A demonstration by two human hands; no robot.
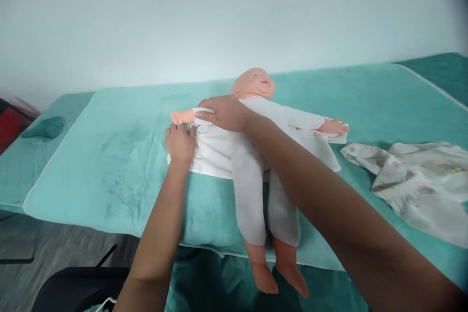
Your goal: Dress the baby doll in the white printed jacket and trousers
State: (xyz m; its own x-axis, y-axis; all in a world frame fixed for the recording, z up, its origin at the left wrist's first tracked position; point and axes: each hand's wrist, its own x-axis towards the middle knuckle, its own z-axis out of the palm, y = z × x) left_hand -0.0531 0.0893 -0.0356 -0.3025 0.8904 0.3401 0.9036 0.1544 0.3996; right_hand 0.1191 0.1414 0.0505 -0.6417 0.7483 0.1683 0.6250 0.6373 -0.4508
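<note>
A baby doll (254, 83) lies on its back on a teal towel (124, 165), its bare feet hanging over the near edge. It wears a white garment (219, 151) that is spread open under its body. My right hand (224, 112) reaches across the doll's chest and pinches the white sleeve at the doll's outstretched arm (182, 117). My left hand (180, 144) sits just below that arm, fingers curled on the garment's edge.
A crumpled patterned cloth (413, 180) lies on the towel at the right. A small dark green cloth (46, 127) rests at the far left of the table. A white wall runs behind. The floor and a dark object show at the bottom left.
</note>
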